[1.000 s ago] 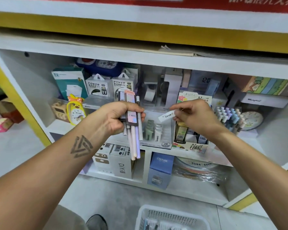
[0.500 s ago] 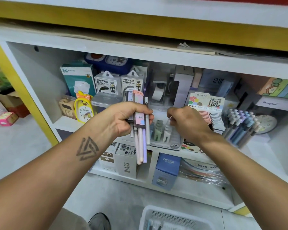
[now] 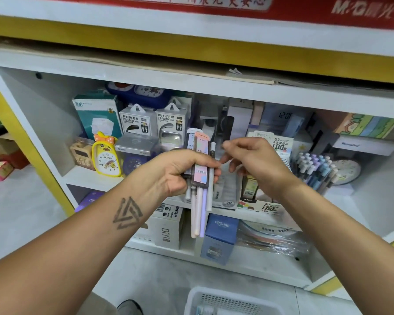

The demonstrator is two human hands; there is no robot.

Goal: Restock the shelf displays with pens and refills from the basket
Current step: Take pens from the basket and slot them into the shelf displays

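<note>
basket [image 3: 232, 301] at our feet, near edge | our left hand [image 3: 180, 171] clamps the bundle of pens and refill packs [image 3: 200, 178], long axis upright | our right hand [image 3: 257, 164], fingers loosely apart and holding nothing, sits just right of the bundle, nearer it | lead-refill display [image 3: 262, 208] lies beyond on the shelf

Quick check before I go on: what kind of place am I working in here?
Most likely a stationery shop. A white display shelf holds boxed power banks, a rack of pastel capped pens and a yellow duck-shaped clock; the left hand grips a bundle of pens and refill packs.
</note>
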